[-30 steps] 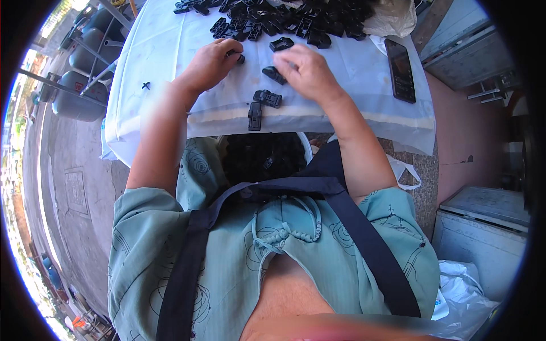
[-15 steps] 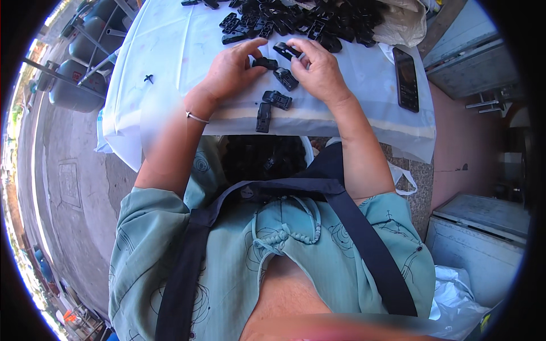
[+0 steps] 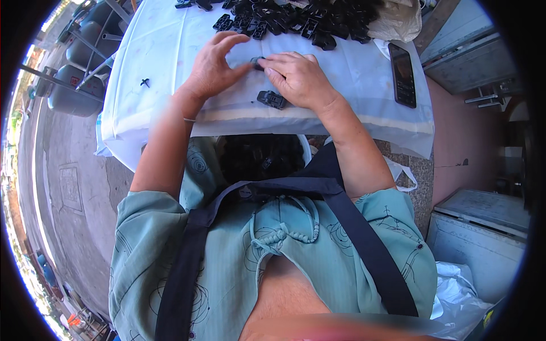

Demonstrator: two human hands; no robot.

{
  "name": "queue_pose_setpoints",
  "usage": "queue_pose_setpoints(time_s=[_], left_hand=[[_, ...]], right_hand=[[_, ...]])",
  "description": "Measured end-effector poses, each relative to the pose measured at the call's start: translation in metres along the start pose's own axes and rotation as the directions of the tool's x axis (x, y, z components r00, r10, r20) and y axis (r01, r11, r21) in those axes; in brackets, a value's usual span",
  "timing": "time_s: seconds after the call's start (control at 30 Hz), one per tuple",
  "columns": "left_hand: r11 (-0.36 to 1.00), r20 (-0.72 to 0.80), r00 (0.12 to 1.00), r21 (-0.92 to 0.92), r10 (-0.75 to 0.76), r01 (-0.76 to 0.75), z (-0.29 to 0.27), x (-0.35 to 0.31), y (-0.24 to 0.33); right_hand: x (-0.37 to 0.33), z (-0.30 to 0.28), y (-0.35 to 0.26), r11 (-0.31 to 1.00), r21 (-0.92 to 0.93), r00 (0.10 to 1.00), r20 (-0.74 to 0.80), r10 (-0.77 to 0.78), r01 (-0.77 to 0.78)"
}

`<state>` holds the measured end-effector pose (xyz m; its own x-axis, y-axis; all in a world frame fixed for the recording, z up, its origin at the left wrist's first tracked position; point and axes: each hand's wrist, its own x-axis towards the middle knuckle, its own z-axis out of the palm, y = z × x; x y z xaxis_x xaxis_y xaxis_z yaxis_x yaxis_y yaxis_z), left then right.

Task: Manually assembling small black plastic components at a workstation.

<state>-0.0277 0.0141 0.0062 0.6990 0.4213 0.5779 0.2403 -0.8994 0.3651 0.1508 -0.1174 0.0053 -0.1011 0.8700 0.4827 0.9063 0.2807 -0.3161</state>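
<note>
A small black plastic part (image 3: 257,63) sits between my two hands, above the white-covered table (image 3: 153,108). My right hand (image 3: 300,78) reaches over it from the right, fingertips closed on it and partly hiding it. My left hand (image 3: 211,67) is open beside it, fingers spread, the thumb pointing at the part; whether the thumb touches it I cannot tell. Closer to the table's front edge lies another black plastic part (image 3: 271,99), just below my right hand.
A heap of black parts (image 3: 278,20) covers the table's far side, beside a pale sack (image 3: 401,20). A phone (image 3: 402,77) lies at the right, a tiny black piece (image 3: 145,82) at the left. Below the front edge stands a bucket (image 3: 307,149) of dark parts.
Several black parts lay around my hands; now only two show there. The one nearest the front edge is gone from its place. My right hand has moved left, toward my left hand.
</note>
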Motion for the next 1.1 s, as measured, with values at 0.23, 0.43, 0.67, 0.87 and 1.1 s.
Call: queue_pose_setpoints(time_s=[0.23,0.43,0.67,0.87,1.1], left_hand=[[0.92,-0.024,0.976,0.329,-0.216,0.212,0.026,0.029,-0.041],[0.946,0.089,0.992,0.32,-0.09,0.057,0.049,0.04,-0.006],[0.915,0.056,0.998,0.403,-0.008,-0.015,0.035,0.018,0.018],[0.934,0.089,0.996,0.352,0.03,-0.06,0.03,0.045,0.054],[0.967,0.047,0.998,0.25,0.032,-0.043,0.031,0.054,0.061]], right_hand=[[-0.003,0.001,0.023,0.986,0.163,0.998,-0.048,-0.036,0.044],[-0.009,-0.024,0.061,0.782,-0.417,0.881,-0.315,0.355,-0.464],[-0.011,-0.018,0.058,0.889,-0.251,0.906,-0.291,0.307,-0.382],[-0.013,-0.023,0.049,0.957,-0.132,0.9,-0.392,0.189,-0.259],[-0.013,-0.028,0.052,0.883,0.313,0.872,-0.238,0.429,-0.349]])
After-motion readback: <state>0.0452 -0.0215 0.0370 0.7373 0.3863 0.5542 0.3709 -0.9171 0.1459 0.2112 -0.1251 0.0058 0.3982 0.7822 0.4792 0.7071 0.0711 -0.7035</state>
